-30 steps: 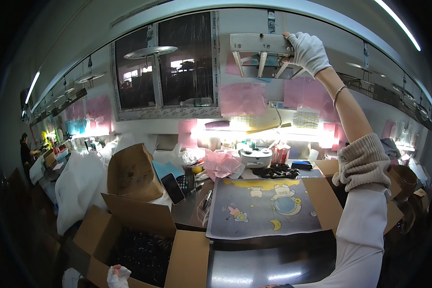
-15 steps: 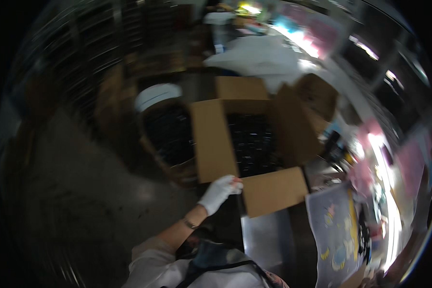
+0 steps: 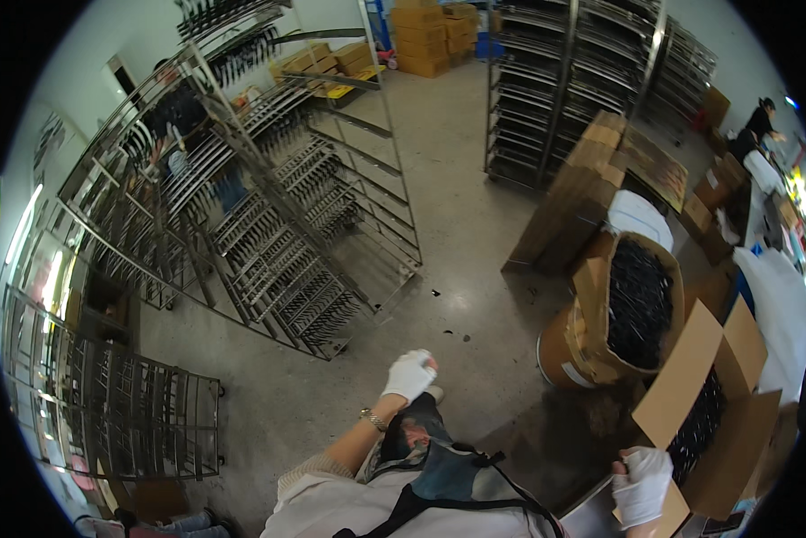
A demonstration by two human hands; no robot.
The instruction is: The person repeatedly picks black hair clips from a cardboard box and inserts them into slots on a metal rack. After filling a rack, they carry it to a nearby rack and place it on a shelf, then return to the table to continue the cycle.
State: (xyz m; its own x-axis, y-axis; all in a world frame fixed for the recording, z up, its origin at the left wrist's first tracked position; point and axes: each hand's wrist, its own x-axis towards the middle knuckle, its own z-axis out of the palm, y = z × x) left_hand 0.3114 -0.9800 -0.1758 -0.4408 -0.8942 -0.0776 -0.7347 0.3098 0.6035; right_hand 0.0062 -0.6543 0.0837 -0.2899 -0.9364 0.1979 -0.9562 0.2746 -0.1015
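Observation:
My left hand (image 3: 410, 375), in a white glove with bare fingertips, is closed above my lap and the floor. Nothing shows sticking out of it. My right hand (image 3: 643, 484), gloved likewise, is curled into a fist at the lower right, over the near side of an open cardboard carton (image 3: 681, 386). Whether it touches the flap I cannot tell. Many slim black pieces (image 3: 697, 430) lie inside the carton. Beside it stands a brown drum (image 3: 560, 345) lined with cardboard and filled with similar black pieces (image 3: 638, 291).
Tall metal racks (image 3: 286, 233) with rows of dark curved parts stand at the left, with a person behind them. Another loaded rack (image 3: 569, 81) is at the back. Flattened cardboard (image 3: 569, 193) leans near the drum. Stacked cartons (image 3: 421, 40) stand far off; another person is at the far right.
My view has swung left, so carton and drum now sit at the right edge and the racks have come in. My left hand has left the carton's edge. My right hand now shows.

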